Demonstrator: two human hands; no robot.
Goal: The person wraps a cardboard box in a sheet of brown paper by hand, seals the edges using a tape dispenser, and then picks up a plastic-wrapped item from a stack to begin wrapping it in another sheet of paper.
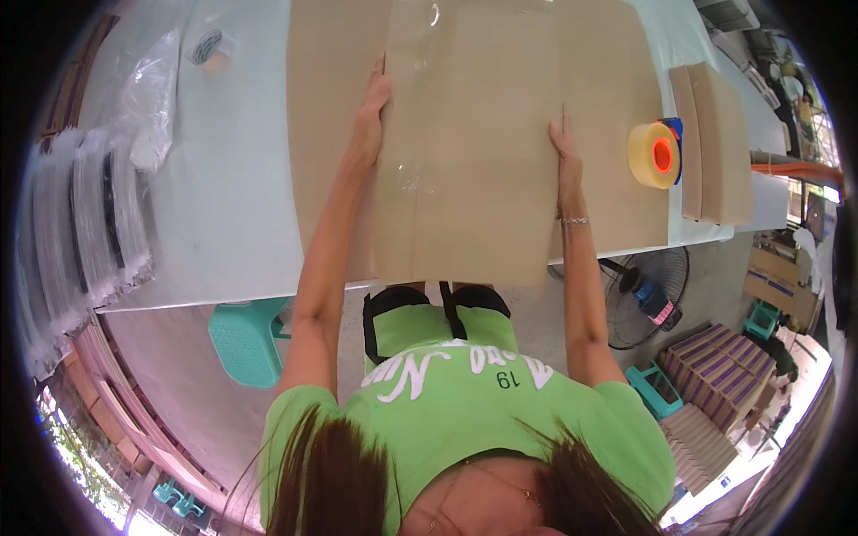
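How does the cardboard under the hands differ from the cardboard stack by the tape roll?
The flattened cardboard box is wide, taped down its middle, with the left hand and right hand pressing its side edges. The narrow cardboard stack is slim, untouched, beyond the tape dispenser. Both are plain brown, lying flat on the table.

A flattened brown cardboard box is shown lying flat on a pale table, its near edge projecting slightly past the table edge. A raised central panel is bounded by 2 long side edges, with wider cardboard extending to either side beneath it. A strip of clear tape is seen running lengthwise along the panel, left of centre. The panel's 2 side edges are touched by 2 hands.
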